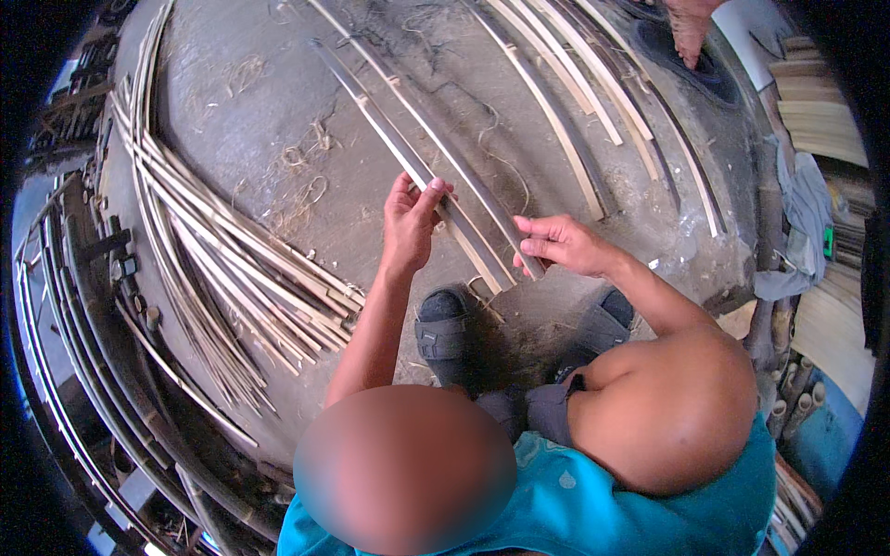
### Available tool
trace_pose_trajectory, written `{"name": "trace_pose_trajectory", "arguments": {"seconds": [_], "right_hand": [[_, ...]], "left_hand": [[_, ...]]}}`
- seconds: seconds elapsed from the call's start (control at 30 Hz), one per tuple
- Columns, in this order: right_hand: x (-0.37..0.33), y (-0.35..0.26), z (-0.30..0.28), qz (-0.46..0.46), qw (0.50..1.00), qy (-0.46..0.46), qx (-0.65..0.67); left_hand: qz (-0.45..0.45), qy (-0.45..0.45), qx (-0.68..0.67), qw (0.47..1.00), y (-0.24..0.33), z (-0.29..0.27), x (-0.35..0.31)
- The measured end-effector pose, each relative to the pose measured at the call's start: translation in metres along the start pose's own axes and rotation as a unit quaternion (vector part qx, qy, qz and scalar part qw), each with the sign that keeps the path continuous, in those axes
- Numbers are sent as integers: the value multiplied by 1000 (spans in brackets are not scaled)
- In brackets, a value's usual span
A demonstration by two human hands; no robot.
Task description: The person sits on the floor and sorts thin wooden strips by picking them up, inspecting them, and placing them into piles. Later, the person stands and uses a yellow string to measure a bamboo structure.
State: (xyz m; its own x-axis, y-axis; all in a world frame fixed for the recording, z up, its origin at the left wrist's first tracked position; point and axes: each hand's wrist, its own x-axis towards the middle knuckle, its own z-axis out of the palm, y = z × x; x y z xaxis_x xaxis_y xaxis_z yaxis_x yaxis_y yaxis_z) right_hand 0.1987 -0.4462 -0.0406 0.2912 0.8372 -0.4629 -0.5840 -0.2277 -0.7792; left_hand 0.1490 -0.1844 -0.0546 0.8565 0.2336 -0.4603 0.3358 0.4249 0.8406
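Observation:
My left hand [413,222] grips a long split bamboo strip [475,245], with the thumb lying across its upper face. This strip slants from the upper middle down toward my feet, and its pale near end looks split or doubled. In my right hand [563,244], thumb and fingers pinch the near end of a second bamboo strip [464,170]. The second strip is darker along one side and has a knot partway up. It runs almost parallel to the first, a small gap to its right. Both stretch away over the floor; the second strip's far end passes out of view.
A large heap of thin bamboo strips [218,246] lies at left. Several wider bamboo strips [556,107] lie at right. Bamboo poles [83,278] line the left edge. Another person's hand [688,37] shows at the upper right. My sandaled foot [447,334] stands just below the strips.

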Motion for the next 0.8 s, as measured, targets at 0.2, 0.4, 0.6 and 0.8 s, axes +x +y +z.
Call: {"name": "trace_pose_trajectory", "arguments": {"seconds": [0.2, 0.4, 0.6, 0.8], "right_hand": [[-19, -16, 6, -31, 995, 36, -85], [-26, -30, 6, -31, 997, 34, -64], [-25, -31, 10, -35, 998, 34, -30], [-27, -34, 11, -30, 999, 3, 17]], "left_hand": [[35, -41, -35, 998, 26, 32, -9], [37, -44, -39, 998, 33, 41, -13], [23, -36, -41, 998, 35, 41, -16], [44, -46, -59, 996, 39, 41, -19]]}}
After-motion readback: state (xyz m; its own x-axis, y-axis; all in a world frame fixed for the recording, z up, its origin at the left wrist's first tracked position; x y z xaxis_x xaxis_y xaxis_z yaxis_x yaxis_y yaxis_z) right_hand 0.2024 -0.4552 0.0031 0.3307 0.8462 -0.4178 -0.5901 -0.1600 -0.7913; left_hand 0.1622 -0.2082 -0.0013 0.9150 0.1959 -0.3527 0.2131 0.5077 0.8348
